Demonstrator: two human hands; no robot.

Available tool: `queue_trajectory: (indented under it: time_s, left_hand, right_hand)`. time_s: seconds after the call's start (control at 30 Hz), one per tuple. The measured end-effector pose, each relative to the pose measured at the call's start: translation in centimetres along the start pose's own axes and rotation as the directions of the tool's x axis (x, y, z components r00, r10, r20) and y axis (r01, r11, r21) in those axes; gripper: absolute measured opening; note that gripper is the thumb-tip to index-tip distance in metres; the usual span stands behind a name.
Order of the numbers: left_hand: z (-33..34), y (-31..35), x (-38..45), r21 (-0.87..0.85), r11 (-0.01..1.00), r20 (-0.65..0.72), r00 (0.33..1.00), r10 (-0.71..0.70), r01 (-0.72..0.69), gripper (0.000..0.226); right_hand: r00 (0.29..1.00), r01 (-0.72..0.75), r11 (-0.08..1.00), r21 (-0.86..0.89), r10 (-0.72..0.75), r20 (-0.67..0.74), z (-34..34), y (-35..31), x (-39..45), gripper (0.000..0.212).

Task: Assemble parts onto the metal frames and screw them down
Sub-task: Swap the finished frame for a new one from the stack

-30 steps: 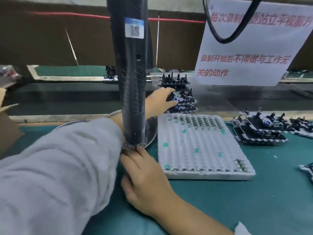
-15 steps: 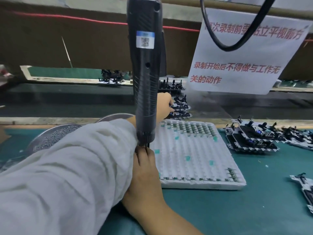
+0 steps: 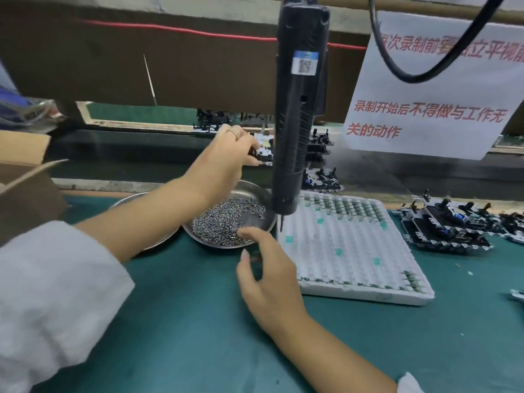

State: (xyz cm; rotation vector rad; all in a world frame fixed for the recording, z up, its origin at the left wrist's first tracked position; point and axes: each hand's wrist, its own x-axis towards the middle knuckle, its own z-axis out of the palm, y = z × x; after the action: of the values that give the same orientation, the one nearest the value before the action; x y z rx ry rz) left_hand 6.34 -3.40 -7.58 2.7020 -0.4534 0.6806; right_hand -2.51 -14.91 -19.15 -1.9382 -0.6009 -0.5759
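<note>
On the green bench mat (image 3: 198,321), my left hand (image 3: 224,163) grips a frame (image 3: 265,154); my right hand (image 3: 266,268), fingers loosely apart, reaches for screws (image 3: 224,219) next.

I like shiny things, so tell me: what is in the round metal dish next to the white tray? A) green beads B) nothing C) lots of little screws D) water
C: the round metal dish holds a heap of small silvery screws, and the right hand hovers at its near rim beside the white tray.
</note>
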Motion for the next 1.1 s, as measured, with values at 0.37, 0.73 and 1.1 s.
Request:
queue_trajectory:
  time_s: [0.37, 0.73, 1.1]
  left_hand:
    - [-2.8, -4.6, -19.0, 0.022, 0.984, 0.017, 0.984, 0.179, -0.179, 0.065]
    - [-4.0, -6.2, -22.8, -0.147, 0.981, 0.058, 0.991, -0.122, 0.130, 0.049]
    - [-5.6, -11.7, -21.2, 0.181, 0.927, 0.028, 0.940, -0.340, 0.330, 0.011]
  right_hand:
    - [0.931, 0.362, 0.929, -0.078, -0.365, -0.027, -0.7, -0.9, -1.4, 0.023]
    - [0.777, 0.515, 0.826, -0.226, -0.339, 0.530, -0.5, -1.4, -1.8, 0.039]
    - [0.815, 0.415, 0.887, -0.205, -0.262, 0.516, -0.4, -1.5, -1.7, 0.042]
